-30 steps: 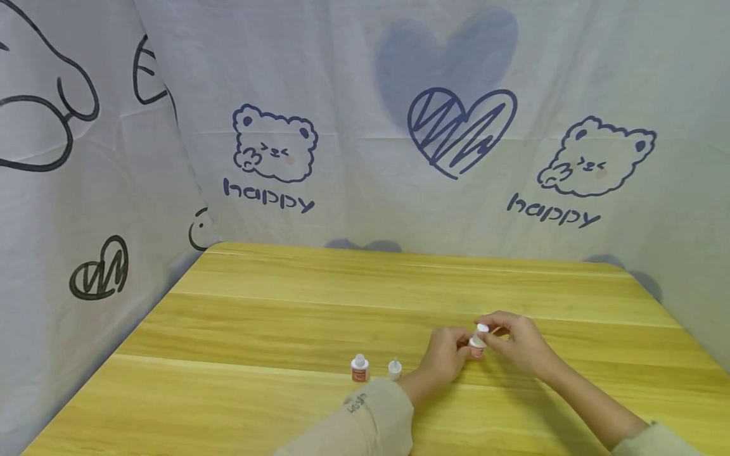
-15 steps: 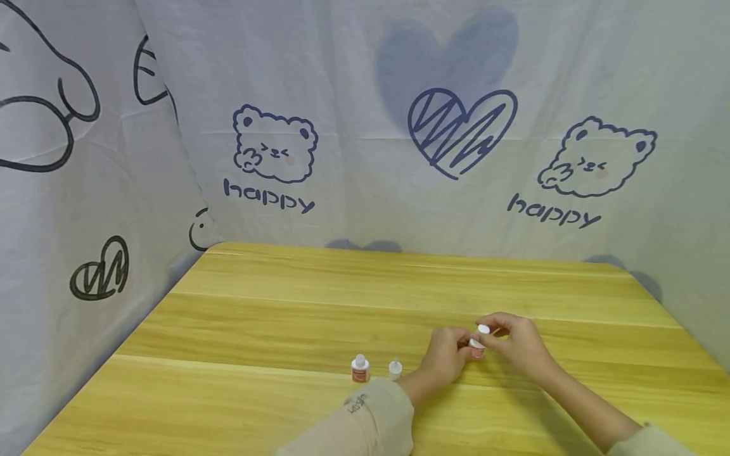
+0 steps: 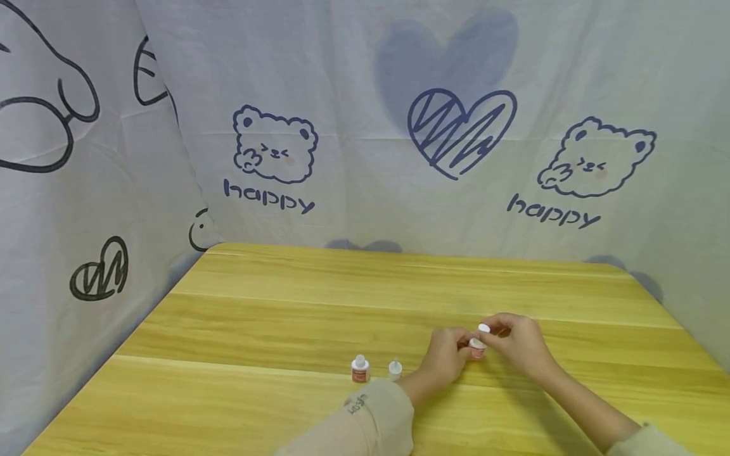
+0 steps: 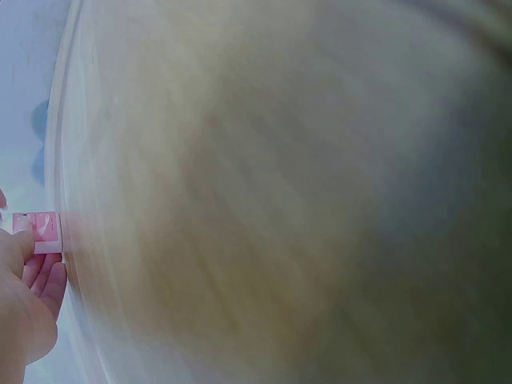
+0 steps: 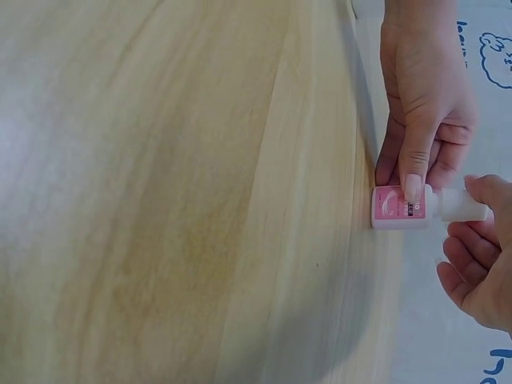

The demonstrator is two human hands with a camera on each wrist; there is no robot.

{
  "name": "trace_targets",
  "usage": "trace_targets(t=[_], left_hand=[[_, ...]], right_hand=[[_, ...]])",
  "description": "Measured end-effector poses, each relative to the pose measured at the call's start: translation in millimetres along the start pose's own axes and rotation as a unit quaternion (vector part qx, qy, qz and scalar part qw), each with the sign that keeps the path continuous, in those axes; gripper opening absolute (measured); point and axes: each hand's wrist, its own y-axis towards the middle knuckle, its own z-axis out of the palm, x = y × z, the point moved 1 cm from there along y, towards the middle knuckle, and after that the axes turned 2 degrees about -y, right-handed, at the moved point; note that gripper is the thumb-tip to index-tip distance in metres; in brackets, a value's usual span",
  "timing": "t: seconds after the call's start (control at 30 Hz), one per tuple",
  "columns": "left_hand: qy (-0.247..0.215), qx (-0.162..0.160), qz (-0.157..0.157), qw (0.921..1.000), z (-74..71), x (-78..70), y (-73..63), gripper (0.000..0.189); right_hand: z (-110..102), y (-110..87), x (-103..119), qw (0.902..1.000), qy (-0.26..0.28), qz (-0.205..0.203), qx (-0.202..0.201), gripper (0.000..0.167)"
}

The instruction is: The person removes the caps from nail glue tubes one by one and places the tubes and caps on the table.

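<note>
Toward the right of the table, my left hand [image 3: 446, 356] grips a small white bottle [image 3: 477, 352] with a pink-red label. My right hand [image 3: 523, 343] pinches the white cap [image 3: 484, 328] at the bottle's top between thumb and fingers. Seen from the right wrist, the left thumb lies across the pink label [image 5: 389, 206], and the white cap [image 5: 462, 206] sits in line with the bottle's neck. The left wrist view shows only part of the bottle [image 4: 50, 230], at its left edge. Whether the cap is threaded on cannot be told.
Left of the hands stands a similar small bottle [image 3: 360, 370] with a red label and a white top. Beside it is a small white piece with a thin upright tip [image 3: 395, 368], close to the left sleeve [image 3: 376, 415]. A printed curtain [image 3: 365, 209] hangs behind the wooden table [image 3: 274, 316].
The right fingers and thumb have shifted slightly around the cap, covering more of the part below it. The left hand and the things on the table have stayed in place.
</note>
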Motion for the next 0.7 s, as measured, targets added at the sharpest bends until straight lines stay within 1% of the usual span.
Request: trace_targets(t=[0.17, 0.33, 0.47, 0.6, 0.7], left_hand=[[0.002, -0.001, -0.005, 1.0, 0.3, -0.4, 0.5, 0.014], [0.005, -0.002, -0.014, 0.9999, 0.6, -0.7, 0.5, 0.012], [0.007, -0.002, -0.013, 0.9999, 0.7, -0.3, 0.4, 0.012], [0.011, 0.001, -0.014, 0.9998, 0.5, -0.6, -0.1, 0.011], [0.017, 0.0, -0.014, 0.9998, 0.4, -1.2, -0.4, 0.011]], right_hand=[[-1.3, 0.3, 0.8, 0.9998, -0.002, -0.017, 0.001, 0.012], [-2.0, 0.2, 0.0, 0.9993, 0.002, -0.036, 0.012, 0.012], [-2.9, 0.9, -0.2, 0.9984, 0.01, -0.051, 0.02, 0.013], [-4.8, 2.1, 0.5, 0.9975, 0.017, -0.067, 0.017, 0.014], [-6.6, 3.3, 0.6, 0.9976, 0.017, -0.066, 0.013, 0.014]])
